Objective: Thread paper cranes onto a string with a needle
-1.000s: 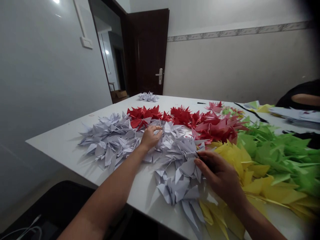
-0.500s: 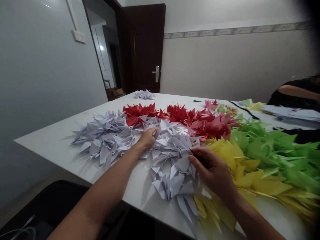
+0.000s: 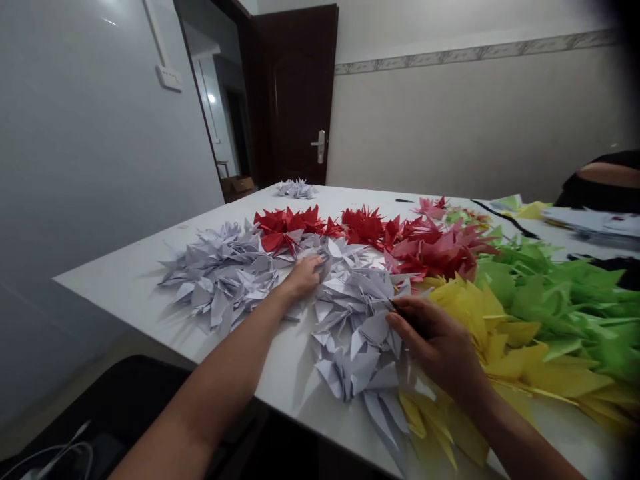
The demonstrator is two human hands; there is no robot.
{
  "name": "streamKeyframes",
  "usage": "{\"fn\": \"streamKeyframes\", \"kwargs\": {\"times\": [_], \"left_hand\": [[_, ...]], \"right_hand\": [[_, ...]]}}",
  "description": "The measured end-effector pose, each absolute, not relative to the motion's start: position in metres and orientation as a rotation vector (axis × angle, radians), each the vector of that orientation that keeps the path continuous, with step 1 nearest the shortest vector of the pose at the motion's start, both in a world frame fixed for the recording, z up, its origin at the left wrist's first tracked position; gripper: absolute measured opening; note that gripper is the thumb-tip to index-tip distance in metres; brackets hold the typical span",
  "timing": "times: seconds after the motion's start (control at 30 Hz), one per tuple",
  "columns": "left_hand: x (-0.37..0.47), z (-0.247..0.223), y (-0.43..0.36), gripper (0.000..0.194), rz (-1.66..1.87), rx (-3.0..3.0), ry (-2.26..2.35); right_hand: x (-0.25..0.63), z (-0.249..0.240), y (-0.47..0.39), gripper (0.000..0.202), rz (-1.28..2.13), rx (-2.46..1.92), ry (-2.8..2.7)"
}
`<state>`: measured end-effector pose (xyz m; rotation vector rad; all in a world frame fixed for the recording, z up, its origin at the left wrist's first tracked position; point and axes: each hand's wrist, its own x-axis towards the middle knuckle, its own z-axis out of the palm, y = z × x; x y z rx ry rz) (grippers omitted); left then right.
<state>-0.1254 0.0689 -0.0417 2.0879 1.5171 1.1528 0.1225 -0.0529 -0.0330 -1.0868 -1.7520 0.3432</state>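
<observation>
Folded white paper cranes point(image 3: 220, 267) with sharp points lie heaped across the table's middle. My left hand point(image 3: 304, 277) reaches into the gap between two white clusters, fingers closed around a white crane's edge; the exact grip is partly hidden. Closer to me, my right hand point(image 3: 440, 340) is closed, thumb and forefinger pinching a thin dark item point(image 3: 393, 304) whose tip points at the white cranes point(image 3: 360, 313). Most of that item is hidden inside the hand, so I cannot tell its kind. Yellow cranes point(image 3: 465, 313) lie just beside the right hand.
Red cranes point(image 3: 290, 221) and pink ones point(image 3: 440, 250) lie behind the white heap, green ones point(image 3: 560, 293) at right. A small white pile point(image 3: 296, 189) sits at the table's point(image 3: 110, 273) far corner. Another person's arm point(image 3: 615, 173) shows near stacked papers point(image 3: 590, 219).
The whole view has shifted slightly, so everything appears further right. Both hands stay at nearly the same places among the white cranes, with little visible finger movement.
</observation>
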Motion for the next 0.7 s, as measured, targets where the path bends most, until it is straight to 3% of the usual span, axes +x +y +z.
{"fn": "streamKeyframes", "kwargs": {"times": [0.17, 0.33, 0.5, 0.7], "left_hand": [[-0.125, -0.028, 0.063, 0.046, 1.288, 1.934, 1.503], [-0.116, -0.018, 0.055, 0.036, 1.499, 1.792, 1.471], [-0.098, -0.007, 0.04, 0.043, 1.683, 1.403, 1.055], [-0.077, 0.0, 0.018, 0.045, 1.577, 1.209, 0.773]], "right_hand": [[0.123, -0.032, -0.054, 0.028, 0.368, -1.072, -1.752], [0.123, -0.03, -0.054, 0.025, 0.325, -1.058, -1.768], [0.123, -0.031, -0.055, 0.025, 0.396, -1.031, -1.729], [0.126, -0.026, -0.055, 0.025, 0.379, -1.047, -1.527]]}}
